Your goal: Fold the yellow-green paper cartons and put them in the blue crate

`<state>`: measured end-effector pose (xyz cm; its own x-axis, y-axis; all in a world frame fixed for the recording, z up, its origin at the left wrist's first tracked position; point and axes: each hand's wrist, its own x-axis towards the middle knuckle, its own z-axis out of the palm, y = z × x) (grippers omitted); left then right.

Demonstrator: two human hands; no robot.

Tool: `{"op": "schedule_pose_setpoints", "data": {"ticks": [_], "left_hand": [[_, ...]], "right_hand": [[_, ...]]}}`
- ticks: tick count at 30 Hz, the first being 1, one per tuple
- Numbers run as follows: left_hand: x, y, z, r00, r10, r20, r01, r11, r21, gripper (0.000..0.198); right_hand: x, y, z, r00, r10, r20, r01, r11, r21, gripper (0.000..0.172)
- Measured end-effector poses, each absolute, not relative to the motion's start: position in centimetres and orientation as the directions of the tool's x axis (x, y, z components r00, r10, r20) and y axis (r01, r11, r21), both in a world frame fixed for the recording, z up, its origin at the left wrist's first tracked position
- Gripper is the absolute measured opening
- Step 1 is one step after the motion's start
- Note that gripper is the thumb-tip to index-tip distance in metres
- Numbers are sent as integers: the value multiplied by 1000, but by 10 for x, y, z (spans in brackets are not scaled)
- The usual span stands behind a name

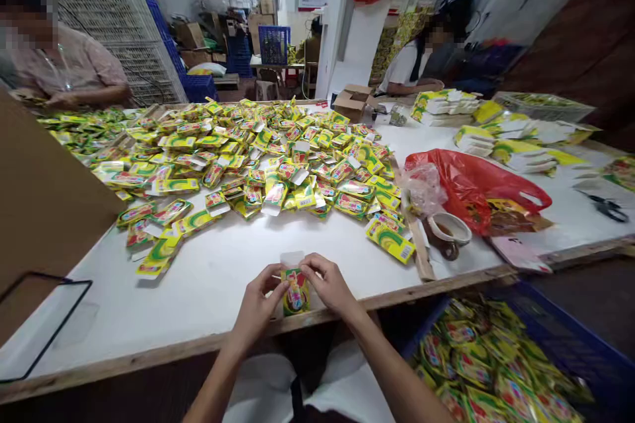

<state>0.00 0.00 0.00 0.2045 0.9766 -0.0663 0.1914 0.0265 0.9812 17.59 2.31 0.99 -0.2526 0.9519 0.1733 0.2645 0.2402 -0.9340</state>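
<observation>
Two forearms [387,363], cut off below, reach over the near table [218,284]; left hand [262,294] and right hand [328,283] pinch one box [296,296], partly hidden by fingers [278,293]. Farther, heaped boxes [262,139] overlap; I cannot count them.

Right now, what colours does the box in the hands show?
The box shows green, yellow and red; see the head view.

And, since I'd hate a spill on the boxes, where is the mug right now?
In the head view, the mug is on the table, right of the right hand, beside the wooden strip and in front of the red plastic bag.
</observation>
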Motion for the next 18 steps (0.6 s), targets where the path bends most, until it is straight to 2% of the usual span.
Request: {"op": "schedule_pose_setpoints", "data": {"ticks": [1,2,6,11,18], "left_hand": [[0,0,1,175,984,-20,168,-10,986,21],[1,1,2,149,989,19,147,-41,988,21],[5,1,6,79,992,101,62,-106,992,23],[9,-1,15,96,990,103,154,-117,981,12],[12,3,20,10,998,58,164,-59,985,14]], "right_hand": [[173,24,9,-215,962,169,229,218,-949,13],[171,24,8,-186,968,167,199,203,-959,10],[168,22,8,-147,970,196,151,218,-964,21],[171,12,16,-204,939,277,217,319,-923,11],[163,17,21,-126,963,238,291,265,-919,11]]}}
